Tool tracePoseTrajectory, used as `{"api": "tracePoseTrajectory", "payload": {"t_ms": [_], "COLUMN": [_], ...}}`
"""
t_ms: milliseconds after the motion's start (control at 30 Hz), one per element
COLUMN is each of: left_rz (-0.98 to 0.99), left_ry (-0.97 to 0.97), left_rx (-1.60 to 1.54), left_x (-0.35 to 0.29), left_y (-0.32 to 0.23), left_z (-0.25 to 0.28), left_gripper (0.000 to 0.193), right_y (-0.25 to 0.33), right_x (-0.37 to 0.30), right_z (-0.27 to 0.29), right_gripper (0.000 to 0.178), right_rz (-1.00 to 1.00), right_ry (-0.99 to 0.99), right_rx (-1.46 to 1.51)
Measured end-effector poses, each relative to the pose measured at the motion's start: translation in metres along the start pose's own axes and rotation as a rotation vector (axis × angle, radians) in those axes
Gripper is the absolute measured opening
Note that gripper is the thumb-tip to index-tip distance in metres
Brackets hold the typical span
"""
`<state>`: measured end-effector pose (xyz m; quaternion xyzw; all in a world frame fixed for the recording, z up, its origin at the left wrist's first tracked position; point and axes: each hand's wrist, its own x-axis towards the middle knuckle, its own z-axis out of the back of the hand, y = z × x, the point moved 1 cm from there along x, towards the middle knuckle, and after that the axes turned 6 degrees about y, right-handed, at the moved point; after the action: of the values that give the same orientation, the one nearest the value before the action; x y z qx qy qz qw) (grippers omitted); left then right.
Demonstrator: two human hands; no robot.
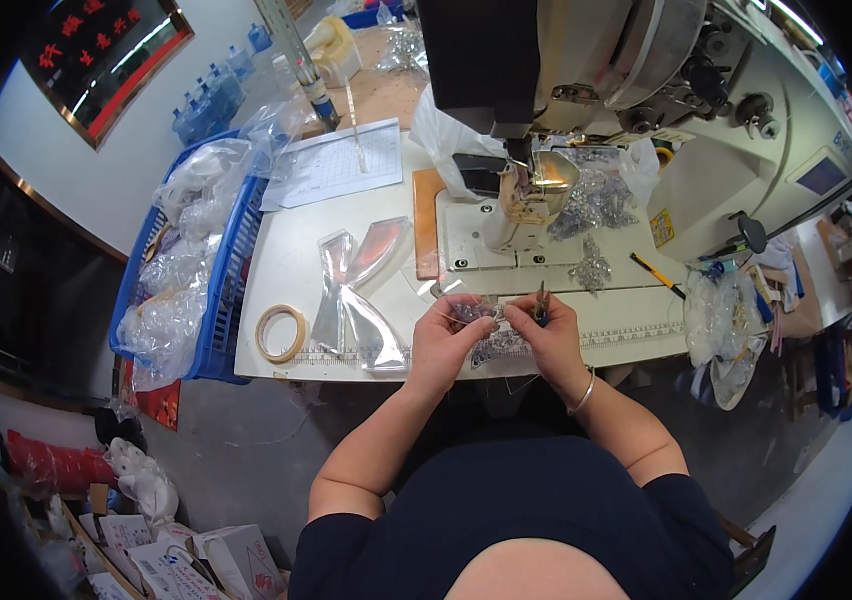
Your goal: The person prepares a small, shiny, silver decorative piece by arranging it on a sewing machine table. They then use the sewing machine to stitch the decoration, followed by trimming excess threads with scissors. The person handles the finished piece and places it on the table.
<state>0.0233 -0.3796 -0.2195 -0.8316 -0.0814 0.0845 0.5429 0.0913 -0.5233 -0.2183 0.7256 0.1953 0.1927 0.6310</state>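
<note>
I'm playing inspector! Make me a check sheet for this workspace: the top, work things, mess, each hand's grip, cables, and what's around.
Surface: white table; ruler strip along its near edge.
Work things: small glittery piece; small dark tool, kind unclear.
Clutter: tape roll, clear plastic shapes, paper sheet and yellow stick-like item on the table.
Grips: left grip pinches the glittery piece; right grip meets it there, holding the tool.
Cables: nothing seen for certain.
Surroundings: sewing machine on the table; blue basket of clear plastic beside the table's left end; boxes on the floor.
</note>
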Motion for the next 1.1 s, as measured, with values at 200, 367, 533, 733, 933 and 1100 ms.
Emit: {"api": "tracePoseTrajectory", "payload": {"t_ms": [200, 367, 533, 733, 933, 1100], "left_rz": [-0.019, 0.075, 0.190, 0.080, 0.136, 0.203], "left_ry": [0.038, 0.067, 0.094, 0.124, 0.164, 0.407], "left_rx": [0.004, -0.070, -0.066, 0.121, 0.134, 0.545], "left_x": [0.000, 0.006, 0.014, 0.012, 0.015, 0.026], "left_y": [-0.001, 0.001, -0.006, -0.009, -0.014, -0.047], "left_z": [0.000, 0.010, 0.017, 0.017, 0.019, 0.018], "left_gripper": [0.027, 0.028, 0.027, 0.028, 0.030, 0.036], "right_y": [0.000, 0.000, -0.004, -0.008, -0.013, 0.031], "right_x": [-0.004, -0.005, -0.003, -0.004, -0.002, 0.005], "right_z": [-0.003, -0.005, -0.006, -0.004, 0.006, 0.031], "right_gripper": [0.010, 0.009, 0.008, 0.009, 0.007, 0.016], "right_rz": [0.008, -0.032, -0.054, -0.084, 0.041, 0.391], "right_ry": [-0.031, -0.019, -0.011, -0.001, -0.082, -0.141], "right_rx": [0.034, 0.101, 0.182, 0.215, 0.124, -0.541]}}
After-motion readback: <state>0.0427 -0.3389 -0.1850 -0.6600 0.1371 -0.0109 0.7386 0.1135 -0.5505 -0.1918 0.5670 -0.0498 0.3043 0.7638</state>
